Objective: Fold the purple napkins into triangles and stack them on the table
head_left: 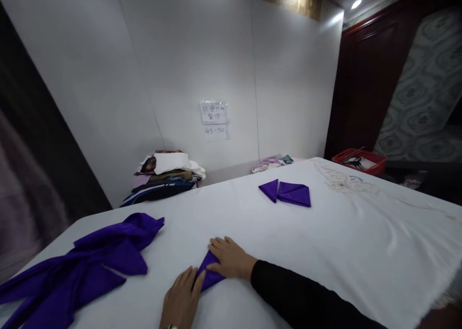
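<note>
The right hand (231,259) covers smooth, angular purple cloth (211,281).

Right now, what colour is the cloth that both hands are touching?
The cloth is purple; it shows best in the head view, the only one.

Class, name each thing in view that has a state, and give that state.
Middle purple cloth: folded, partly covered
Purple cloth heap: loose, rumpled
Far purple triangle: folded
Far purple oblong: folded
White tablecloth: spread, creased at right
Fabric pile: stacked
Red basket: upright, holding things
Ceiling light: lit
</note>
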Tool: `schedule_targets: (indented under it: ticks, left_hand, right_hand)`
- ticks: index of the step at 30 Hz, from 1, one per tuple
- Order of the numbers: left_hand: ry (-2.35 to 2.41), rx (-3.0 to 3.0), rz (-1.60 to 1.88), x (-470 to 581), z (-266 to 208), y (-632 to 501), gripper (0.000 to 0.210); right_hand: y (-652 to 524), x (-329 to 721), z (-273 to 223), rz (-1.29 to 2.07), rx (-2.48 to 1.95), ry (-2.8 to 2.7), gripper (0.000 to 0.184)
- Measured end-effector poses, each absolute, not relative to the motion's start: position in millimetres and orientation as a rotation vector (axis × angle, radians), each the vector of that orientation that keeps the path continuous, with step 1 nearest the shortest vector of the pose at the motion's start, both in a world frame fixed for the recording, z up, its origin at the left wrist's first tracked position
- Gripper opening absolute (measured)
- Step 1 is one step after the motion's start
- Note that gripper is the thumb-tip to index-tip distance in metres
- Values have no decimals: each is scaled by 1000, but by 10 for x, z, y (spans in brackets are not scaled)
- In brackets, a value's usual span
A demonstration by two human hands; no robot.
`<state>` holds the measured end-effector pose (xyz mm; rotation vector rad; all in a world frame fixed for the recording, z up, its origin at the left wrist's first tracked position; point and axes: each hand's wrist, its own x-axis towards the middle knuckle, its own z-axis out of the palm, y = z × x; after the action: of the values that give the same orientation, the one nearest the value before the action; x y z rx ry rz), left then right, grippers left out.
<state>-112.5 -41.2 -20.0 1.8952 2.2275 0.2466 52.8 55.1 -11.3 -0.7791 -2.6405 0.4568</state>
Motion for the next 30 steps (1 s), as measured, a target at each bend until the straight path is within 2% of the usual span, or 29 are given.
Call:
schedule_targets:
  ticks: [5,8,10,12,18,22,26,30]
  left_hand:
    - [2205,1693,377,-1016,13,-18,46]
    - [2095,1467,438,-1031,32,138,28]
    - [1994,1376,522,-1059,6,166,12]
    - [1896,1320,611,-1077,-31,131,5]
    - [1555,1151,812,-1018,-28,-155,23]
    - [1329,1166,812,-929,120,-266,30]
    - [1134,1197,779,-755,242,-232,35]
    - [1041,1184,799,-433,272,-56,37]
  right_hand:
    - [589,537,-59,581,-784,-2616,52]
    - [648,567,-41,812,-801,-2562,52]
    - [680,595,-47,956,-840,-2507,57]
    - [694,629,-70,1086,-873,-2417,65]
    - [640,782,-127,1488,-749,-2113,73]
    - [571,993,-24,1830,-818,-1942,83]
    - [497,1277,106,2219,-600,-1656,72]
    - [504,1615,179,2240,-576,-1506,55]
